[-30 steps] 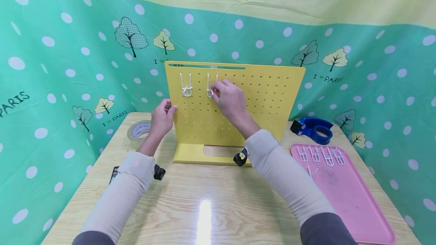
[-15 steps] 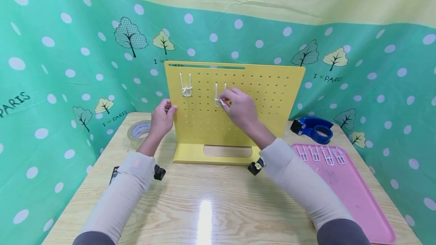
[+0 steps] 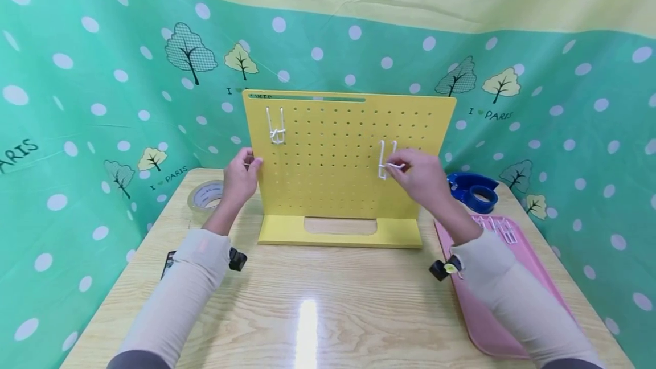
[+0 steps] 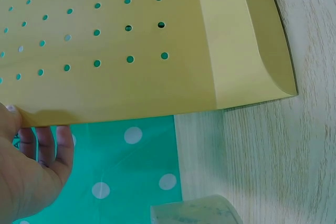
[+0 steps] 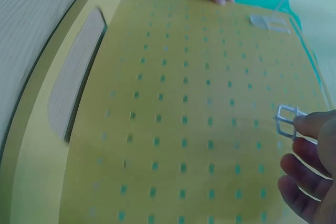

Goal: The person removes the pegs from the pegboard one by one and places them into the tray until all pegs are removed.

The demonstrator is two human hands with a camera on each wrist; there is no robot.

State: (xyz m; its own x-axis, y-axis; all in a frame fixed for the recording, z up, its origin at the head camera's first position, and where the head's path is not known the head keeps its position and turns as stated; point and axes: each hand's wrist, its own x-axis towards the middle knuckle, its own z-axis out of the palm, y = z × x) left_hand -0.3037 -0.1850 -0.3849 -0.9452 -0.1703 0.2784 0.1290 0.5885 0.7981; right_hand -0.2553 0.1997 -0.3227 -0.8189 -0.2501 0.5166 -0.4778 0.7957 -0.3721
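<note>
A yellow pegboard point(image 3: 328, 187) stands upright on its base on the table. My left hand point(image 3: 241, 180) grips its left edge, thumb in front and fingers behind, as the left wrist view also shows. Between thumb and fingertips, my right hand point(image 3: 424, 180) pinches a white wire pegboard hook point(image 3: 381, 159) in front of the board's right part. Part of that hook is hidden by the fingers. Another white hook point(image 3: 277, 132) hangs at the board's upper left. In the right wrist view the pinched hook point(image 5: 285, 121) appears close to the perforated face.
On the right lies a pink tray point(image 3: 487, 329) with several white hooks point(image 3: 507, 231), partly covered by my right arm. Behind it sits a blue tape dispenser point(image 3: 474, 192). A roll of clear tape point(image 3: 205, 195) rests left of the board. A patterned curtain point(image 3: 328, 27) closes off the back.
My right hand has carried the pinched hook away from the board's upper left-middle, rightward and slightly down. My left hand stays on the edge. The head view has shifted slightly.
</note>
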